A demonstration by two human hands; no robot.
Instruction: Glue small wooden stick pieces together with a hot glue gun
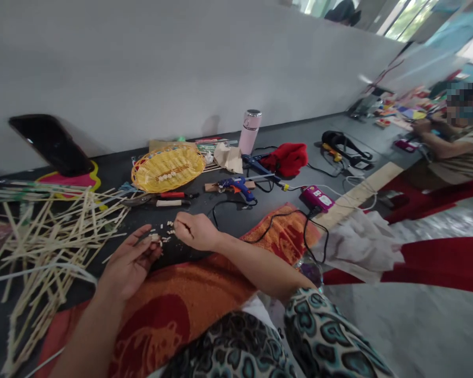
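My left hand [131, 258] is palm up at the table's near edge. Its curled fingers hold a few short pale wooden pieces [154, 239]. To its right my right hand [197, 232] is closed in a fist, knuckles up; what it holds, if anything, is hidden. Small cut bits [171, 231] of the same pale stick lie on the dark tabletop between the two hands. Just beyond sit pliers [142, 201] with one red and one pale handle. A yellow woven basket [169, 157] behind them has a few small bits in it.
Long thin sticks [63, 247] are heaped at left, below a propped phone [49, 142]. A blue glue gun [236, 185], pink bottle [250, 131], red cloth [289, 159] and purple power box [316, 198] with cables stand rightward. An orange towel [216, 275] covers my lap. Another person [453, 142] sits far right.
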